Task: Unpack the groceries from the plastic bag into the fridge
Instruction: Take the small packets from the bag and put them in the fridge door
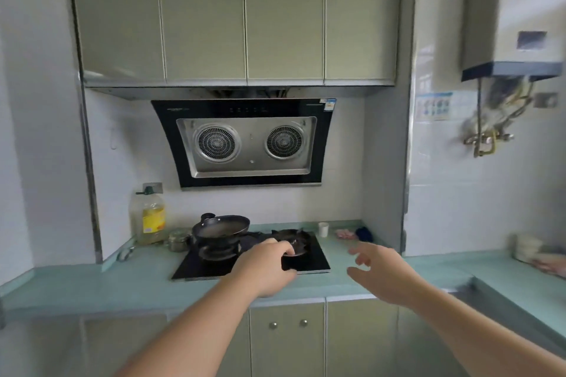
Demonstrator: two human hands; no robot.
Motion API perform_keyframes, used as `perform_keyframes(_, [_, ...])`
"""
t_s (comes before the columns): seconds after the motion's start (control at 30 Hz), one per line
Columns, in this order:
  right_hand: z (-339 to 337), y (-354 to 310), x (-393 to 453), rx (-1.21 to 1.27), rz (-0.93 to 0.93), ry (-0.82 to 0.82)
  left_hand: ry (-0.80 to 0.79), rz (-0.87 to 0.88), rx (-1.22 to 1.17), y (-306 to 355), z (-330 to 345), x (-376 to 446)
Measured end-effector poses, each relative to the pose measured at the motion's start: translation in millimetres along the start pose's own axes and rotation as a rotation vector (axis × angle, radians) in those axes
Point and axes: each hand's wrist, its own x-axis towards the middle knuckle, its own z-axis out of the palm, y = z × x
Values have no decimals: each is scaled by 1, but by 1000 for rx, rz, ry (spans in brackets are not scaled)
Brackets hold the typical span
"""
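Observation:
I face a kitchen counter [92, 281] with a black gas hob [306, 263]. No plastic bag, groceries or fridge are in view. My left hand [266, 269] reaches forward over the front of the hob, fingers curled downward, and nothing shows in it. My right hand [379, 272] is held out above the counter to the right of the hob, fingers spread apart, holding nothing.
A dark pan [220, 226] sits on the left burner, with a large oil bottle [150, 217] and a small jar [177, 240] to its left. A white cup [323, 229] and pink and blue cloths [352, 234] lie behind the hob. A sink edge [477, 300] is at the right.

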Motion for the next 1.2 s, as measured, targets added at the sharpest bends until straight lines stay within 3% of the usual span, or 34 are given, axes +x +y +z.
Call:
perform_keyframes(0.3, [-76, 56, -43, -21, 213, 230, -108, 311, -106, 113, 29, 76])
perform_keyframes(0.67, [-94, 68, -94, -249, 482, 425, -232, 623, -279, 175, 71, 106])
perform_keyframes(1.0, [-124, 97, -130, -408, 484, 421, -267, 687, -371, 233, 91, 95])
perform_keyframes(1.2, [-122, 153, -152, -302, 588, 437, -251, 620, -363, 271, 111, 85])
